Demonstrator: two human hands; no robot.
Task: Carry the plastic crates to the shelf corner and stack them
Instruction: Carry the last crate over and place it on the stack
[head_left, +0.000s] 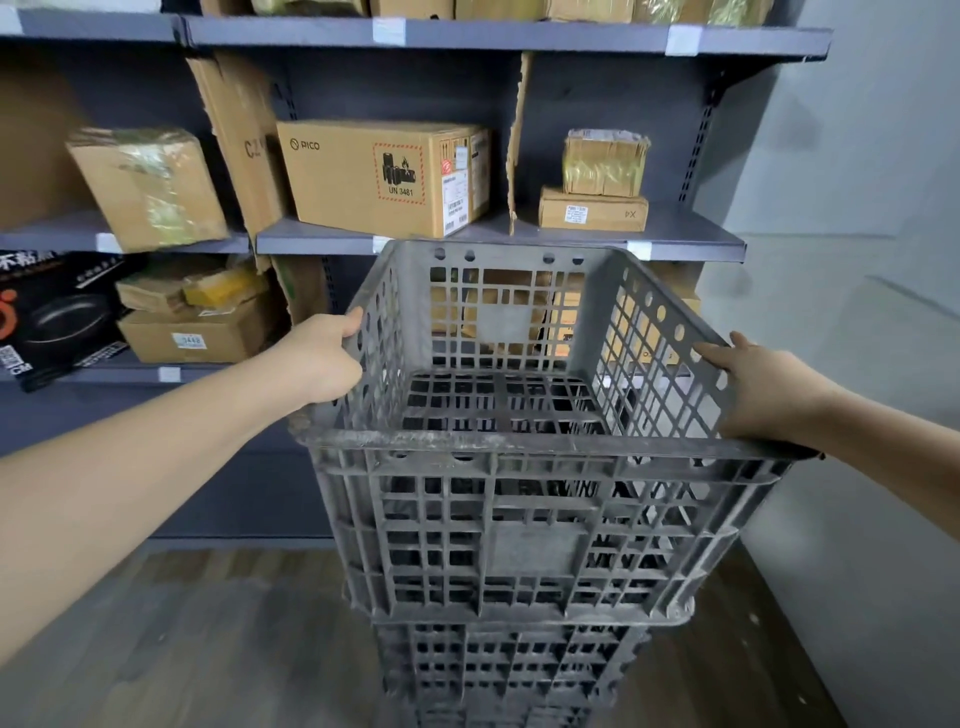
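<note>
A dark grey slatted plastic crate (519, 519) sits on top of a stack of like crates (509, 670) in front of the shelf. It is empty inside. My left hand (322, 358) grips the crate's left rim, thumb over the top edge. My right hand (763, 387) holds the right rim, fingers laid along the top edge and the outer wall. The bottom of the stack is cut off by the frame's lower edge.
A dark metal shelf unit (498, 241) stands right behind the stack, loaded with cardboard boxes, among them a large box marked PICO (384, 176). A grey wall (857, 312) closes the corner on the right. Wooden floor (234, 649) lies to the left.
</note>
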